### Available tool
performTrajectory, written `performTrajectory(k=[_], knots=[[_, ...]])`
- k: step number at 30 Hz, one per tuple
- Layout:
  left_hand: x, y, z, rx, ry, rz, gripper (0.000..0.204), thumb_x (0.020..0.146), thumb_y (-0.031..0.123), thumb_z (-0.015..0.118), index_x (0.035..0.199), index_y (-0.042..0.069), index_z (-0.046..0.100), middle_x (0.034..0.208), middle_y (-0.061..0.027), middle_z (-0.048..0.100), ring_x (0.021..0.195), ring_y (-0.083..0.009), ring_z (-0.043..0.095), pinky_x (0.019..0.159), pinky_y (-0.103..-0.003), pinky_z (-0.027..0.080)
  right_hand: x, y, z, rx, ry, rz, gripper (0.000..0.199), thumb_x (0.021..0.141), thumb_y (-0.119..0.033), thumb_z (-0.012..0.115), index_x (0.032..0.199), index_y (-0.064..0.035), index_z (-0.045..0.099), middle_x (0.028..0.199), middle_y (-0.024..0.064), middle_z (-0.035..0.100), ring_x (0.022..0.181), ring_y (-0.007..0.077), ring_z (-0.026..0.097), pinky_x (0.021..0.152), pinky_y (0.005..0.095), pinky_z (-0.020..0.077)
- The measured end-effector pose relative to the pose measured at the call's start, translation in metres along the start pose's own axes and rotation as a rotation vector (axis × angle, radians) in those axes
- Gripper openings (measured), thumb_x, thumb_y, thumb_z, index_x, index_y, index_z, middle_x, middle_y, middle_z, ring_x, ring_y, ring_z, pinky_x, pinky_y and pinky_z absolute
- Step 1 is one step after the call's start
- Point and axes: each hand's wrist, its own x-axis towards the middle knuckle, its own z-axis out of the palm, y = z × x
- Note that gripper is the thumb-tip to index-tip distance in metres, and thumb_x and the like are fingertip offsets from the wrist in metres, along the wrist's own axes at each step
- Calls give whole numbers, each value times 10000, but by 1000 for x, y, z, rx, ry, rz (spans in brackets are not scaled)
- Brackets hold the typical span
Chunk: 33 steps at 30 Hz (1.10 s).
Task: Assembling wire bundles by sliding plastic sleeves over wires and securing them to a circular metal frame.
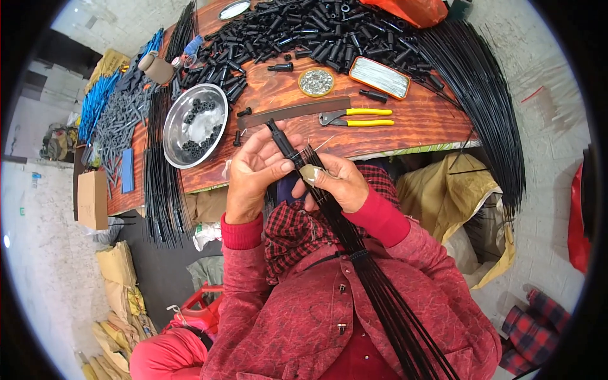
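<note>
Above my lap, a black plastic sleeve points up and left, with a bundle of thin black rods like umbrella ribs running from it down across my jacket. My left hand cradles the sleeve, its thumb pressing on the side and the fingers behind. Around the upper end of the rods, my right hand is closed, with a tan cover on the thumb. A thin pale wire sticks out above its fingers. The fingertips partly hide the joint between sleeve and rods.
On the wooden table lie yellow-handled pincers, a flat bar, a tin of small metal bits, a tray of pins and a metal bowl. Black sleeves pile behind; long rods overhang the right edge.
</note>
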Motion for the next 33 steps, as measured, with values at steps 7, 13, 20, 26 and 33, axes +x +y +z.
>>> performTrajectory(k=[7,13,20,26,33], knots=[[0,-12,-8,-90,-38,41,676,784,-60,703,1392,-19,411,1227,-233,601,1122,-270,617,972,-366,496,-1,-2,0,71,-54,4,341,979,-327,557,1109,-12,574,886,112,683,623,135,635,572,237,511],[2,-18,-11,-106,-69,30,692,776,-35,730,1388,-22,409,1222,-234,605,1111,-261,622,953,-354,506,-4,-3,-2,111,-79,39,351,974,-333,573,1113,-11,570,883,113,685,621,130,637,560,230,511],[4,-22,-24,-113,-115,-19,661,772,-32,735,1358,-43,430,1218,-231,614,1099,-252,627,950,-354,507,-1,-2,-3,153,-115,97,341,965,-320,585,1132,-23,563,888,115,687,609,133,638,561,234,518],[8,-26,-27,-158,-99,-33,613,790,5,726,1338,-49,457,1231,-212,615,1091,-261,628,973,-383,489,4,-2,-2,133,-103,43,358,964,-320,587,1168,-28,553,886,114,686,604,140,637,565,235,517],[16,-17,4,0,11,74,743,865,129,688,1475,-15,290,1436,-213,437,1291,-292,487,1056,-399,413,22,1,-24,201,20,48,329,952,-283,612,1199,-71,563,907,99,690,636,131,648,560,244,533]])
